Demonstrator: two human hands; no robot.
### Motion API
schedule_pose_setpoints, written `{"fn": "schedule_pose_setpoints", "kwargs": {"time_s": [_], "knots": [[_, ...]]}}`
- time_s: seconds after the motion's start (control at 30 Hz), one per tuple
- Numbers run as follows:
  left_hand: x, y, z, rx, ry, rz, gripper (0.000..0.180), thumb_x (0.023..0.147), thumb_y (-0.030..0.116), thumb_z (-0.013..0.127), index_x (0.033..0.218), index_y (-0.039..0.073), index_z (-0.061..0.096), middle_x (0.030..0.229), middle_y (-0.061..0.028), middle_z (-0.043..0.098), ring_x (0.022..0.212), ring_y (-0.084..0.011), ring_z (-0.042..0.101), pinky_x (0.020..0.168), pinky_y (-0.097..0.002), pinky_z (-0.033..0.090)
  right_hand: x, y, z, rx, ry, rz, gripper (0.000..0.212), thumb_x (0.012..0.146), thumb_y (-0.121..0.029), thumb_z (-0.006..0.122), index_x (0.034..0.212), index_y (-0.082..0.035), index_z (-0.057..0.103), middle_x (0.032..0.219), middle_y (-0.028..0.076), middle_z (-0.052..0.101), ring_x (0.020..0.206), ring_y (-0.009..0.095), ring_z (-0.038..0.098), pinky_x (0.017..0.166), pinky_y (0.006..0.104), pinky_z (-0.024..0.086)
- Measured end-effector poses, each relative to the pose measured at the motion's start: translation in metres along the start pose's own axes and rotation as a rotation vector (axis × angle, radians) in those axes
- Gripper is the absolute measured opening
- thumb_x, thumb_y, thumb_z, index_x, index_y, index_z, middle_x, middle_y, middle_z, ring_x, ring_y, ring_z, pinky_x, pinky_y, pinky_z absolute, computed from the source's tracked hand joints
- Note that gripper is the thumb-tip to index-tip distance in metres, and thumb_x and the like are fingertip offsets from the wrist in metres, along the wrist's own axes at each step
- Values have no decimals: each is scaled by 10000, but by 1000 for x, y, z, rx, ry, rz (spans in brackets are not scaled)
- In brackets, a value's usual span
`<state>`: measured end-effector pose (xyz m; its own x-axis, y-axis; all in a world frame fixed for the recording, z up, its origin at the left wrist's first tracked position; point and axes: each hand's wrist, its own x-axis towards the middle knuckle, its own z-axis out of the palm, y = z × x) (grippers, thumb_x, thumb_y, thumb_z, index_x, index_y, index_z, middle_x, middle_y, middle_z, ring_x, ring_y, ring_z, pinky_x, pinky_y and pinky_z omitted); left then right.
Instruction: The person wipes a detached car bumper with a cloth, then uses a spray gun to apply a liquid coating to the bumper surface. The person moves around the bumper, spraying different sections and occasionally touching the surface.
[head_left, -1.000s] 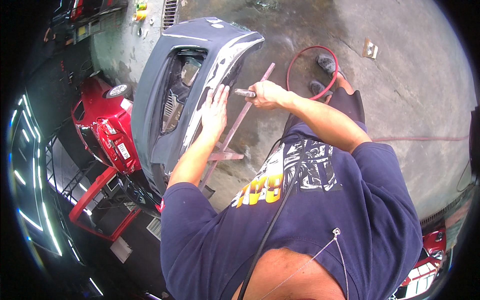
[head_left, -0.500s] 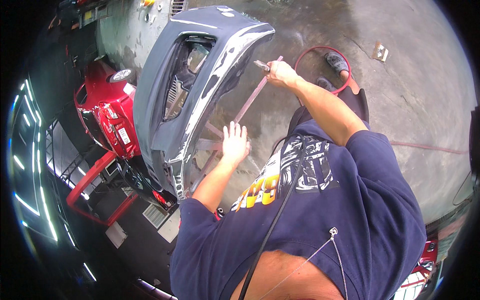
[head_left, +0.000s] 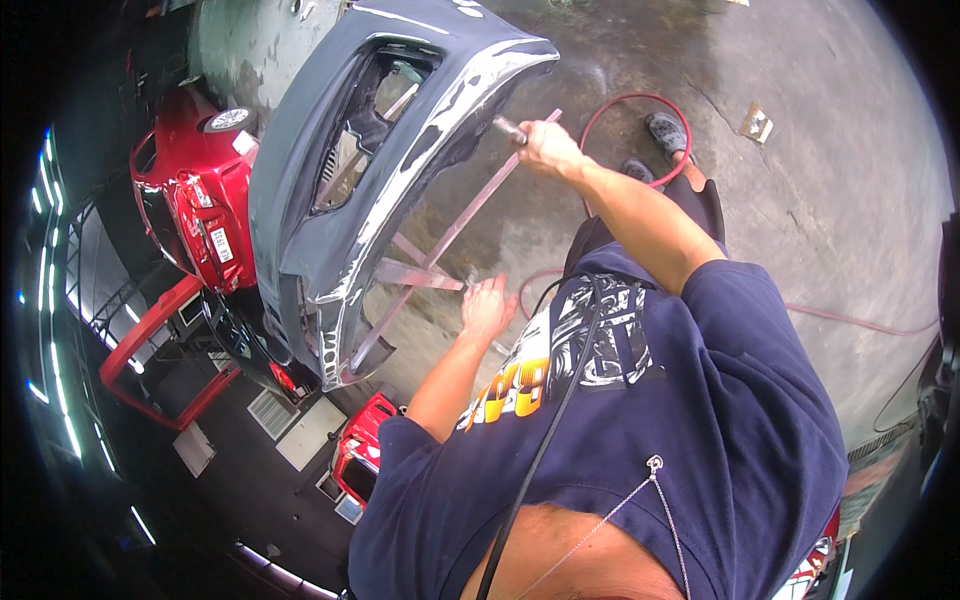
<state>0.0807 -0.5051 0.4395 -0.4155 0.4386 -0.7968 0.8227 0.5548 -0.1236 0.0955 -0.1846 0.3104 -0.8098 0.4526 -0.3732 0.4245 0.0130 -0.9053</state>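
A grey car bumper with white and dark sanded patches along its edge rests on a stand of pinkish crossed bars. My right hand is closed round a silvery metal hand tool, whose tip points at the bumper's near edge without touching it. My fingers hide most of the tool, so its kind is unclear. Lower down, my left hand is open, fingers stretched, just off the end of a stand bar. It holds nothing that I can see.
A red hose loops over the concrete floor by my feet and runs off right. Beyond the bumper stand a red car and a red frame. Another red vehicle is by my left elbow. A small box lies on the floor.
My left hand has dropped lower and away from the bumper and stand bars. My right hand has shifted slightly left with the tool. The view has turned a little, so the bumper sits farther left.
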Motion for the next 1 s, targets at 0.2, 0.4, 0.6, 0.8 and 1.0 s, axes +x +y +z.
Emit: {"fn": "schedule_pose_setpoints", "kwargs": {"time_s": [0.2,0.4,0.6,0.8,1.0], "knots": [[-10,5,15,-137,-19,-73,598,931,383,668,1412,47,554,1263,-195,664,1194,-385,623,1045,-513,463,25,20,-10,-69,18,116,253,935,-270,578,1028,-69,702,995,215,741,973,408,720,879,487,563],[-14,14,16,-231,-31,-143,582,935,384,655,1408,56,569,1288,-208,655,1198,-395,619,1029,-518,477,18,27,12,-152,-28,37,239,904,-268,587,1012,-93,710,989,207,740,954,414,718,866,493,574],[-10,22,7,-301,-6,-195,578,937,383,647,1420,77,564,1303,-209,652,1233,-407,606,1037,-531,473,-13,13,31,-192,15,-124,267,896,-209,575,1078,-59,700,1076,242,705,1025,403,697,909,517,550],[-8,27,8,-376,-14,-258,611,928,398,656,1447,91,558,1398,-239,610,1287,-427,583,1087,-522,459,10,15,-13,-73,183,192,270,918,-259,587,1073,-80,717,1078,230,735,1059,424,699,957,509,549],[-4,28,19,-445,-19,-265,644,930,418,662,1481,105,551,1448,-255,577,1332,-427,558,1117,-505,449,38,13,-48,-58,155,191,335,988,-373,570,1110,-89,699,1046,230,733,1035,442,695,928,530,540]]}}
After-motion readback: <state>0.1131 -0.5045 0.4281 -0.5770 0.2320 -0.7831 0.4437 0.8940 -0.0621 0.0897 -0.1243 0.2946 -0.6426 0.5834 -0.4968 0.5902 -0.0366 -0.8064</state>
